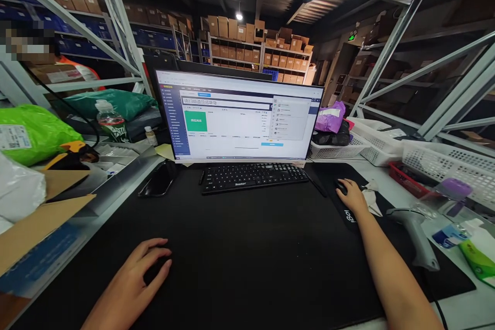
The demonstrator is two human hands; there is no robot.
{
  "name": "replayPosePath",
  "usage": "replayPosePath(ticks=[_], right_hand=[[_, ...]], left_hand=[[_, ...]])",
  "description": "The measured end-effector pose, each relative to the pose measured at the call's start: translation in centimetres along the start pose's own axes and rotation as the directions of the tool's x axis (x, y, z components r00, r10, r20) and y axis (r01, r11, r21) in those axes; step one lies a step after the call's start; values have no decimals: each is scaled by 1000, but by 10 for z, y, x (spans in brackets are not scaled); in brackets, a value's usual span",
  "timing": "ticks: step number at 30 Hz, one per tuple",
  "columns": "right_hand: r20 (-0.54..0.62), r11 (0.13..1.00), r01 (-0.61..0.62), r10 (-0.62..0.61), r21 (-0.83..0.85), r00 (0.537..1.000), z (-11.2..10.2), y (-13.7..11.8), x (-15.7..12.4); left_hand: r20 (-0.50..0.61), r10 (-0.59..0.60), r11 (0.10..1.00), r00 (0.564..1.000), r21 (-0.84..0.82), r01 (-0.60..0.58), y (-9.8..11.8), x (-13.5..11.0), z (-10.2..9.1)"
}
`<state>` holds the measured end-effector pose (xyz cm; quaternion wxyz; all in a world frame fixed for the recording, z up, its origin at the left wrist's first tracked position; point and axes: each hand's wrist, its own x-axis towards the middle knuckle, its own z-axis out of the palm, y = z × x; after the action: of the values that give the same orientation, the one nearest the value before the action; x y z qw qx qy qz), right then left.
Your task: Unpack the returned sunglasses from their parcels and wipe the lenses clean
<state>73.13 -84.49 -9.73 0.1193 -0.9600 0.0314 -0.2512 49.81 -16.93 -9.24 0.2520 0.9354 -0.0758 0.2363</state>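
My right hand (351,195) lies over a black computer mouse (341,187) on the black mouse pad (328,175), its fingers bent around it. On the dark desk mat (240,247), at the lower left, my left hand (141,273) rests with fingers apart and nothing in them. A black keyboard (255,176) lies between the two hands, farther back. Behind it stands a lit monitor (240,118) showing a page with a green square and a small pop-up list. To the right of my right forearm lies a grey barcode scanner (415,234).
A black phone (158,179) lies left of the keyboard. Farther left are an open cardboard box (58,216), a green parcel (38,129) and a drink bottle (110,121). White baskets (452,162) stand at right. Behind, a person (77,69) is near shelves of boxes (235,31).
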Motion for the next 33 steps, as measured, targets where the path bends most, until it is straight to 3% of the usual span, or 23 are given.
replayPosePath(ticks=[18, 33], right_hand=[[-31, 997, -71, 70, -25, 997, -6, -3, 0], [-38, 999, -28, 29, 15, 999, -8, 3, -1]], left_hand=[[-29, -8, 1000, 1000, -9, 8, 9, 4, -7], [46, -102, 995, 994, 21, 101, 23, 8, -12]])
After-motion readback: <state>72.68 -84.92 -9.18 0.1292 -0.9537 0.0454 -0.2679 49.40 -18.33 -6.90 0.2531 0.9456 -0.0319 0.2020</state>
